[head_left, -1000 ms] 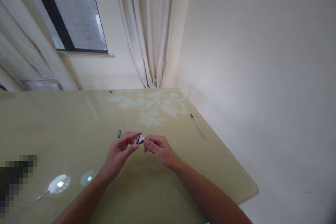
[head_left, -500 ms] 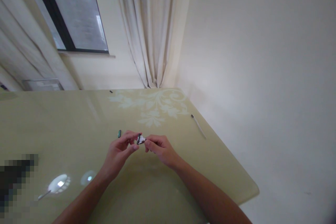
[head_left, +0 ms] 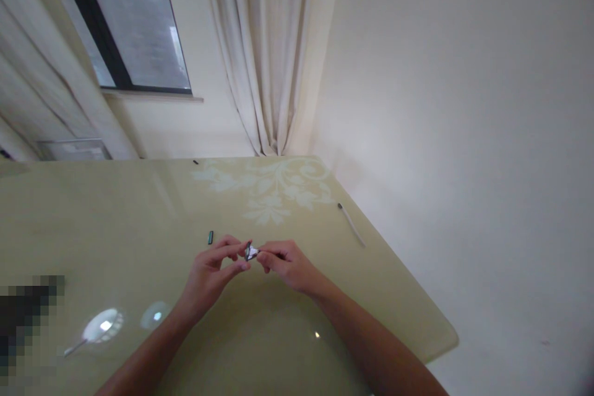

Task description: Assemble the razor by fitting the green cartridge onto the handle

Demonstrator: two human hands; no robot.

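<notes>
Above the table, both hands meet at a small T-shaped silver and black razor [head_left: 251, 252]. My right hand [head_left: 288, 265] pinches its narrow end between thumb and fingers, which hide most of the handle. At the wide head, my left hand [head_left: 211, 269] has its thumb below and its fingertips above, closed on the two ends. A small dark green and black piece [head_left: 210, 237], like a razor cartridge, lies on the table just beyond my left hand.
The glossy yellow-green table [head_left: 394, 303] has its right edge near the wall. Close to that edge lies a thin white stick with a dark tip [head_left: 351, 224]. A tiny black piece [head_left: 195, 162] is at the far edge. A pixelated dark shape [head_left: 28, 309] sits at left.
The razor head has shifted slightly right and is tilted differently. My left fingers have moved a little right with it, while my right hand has barely moved.
</notes>
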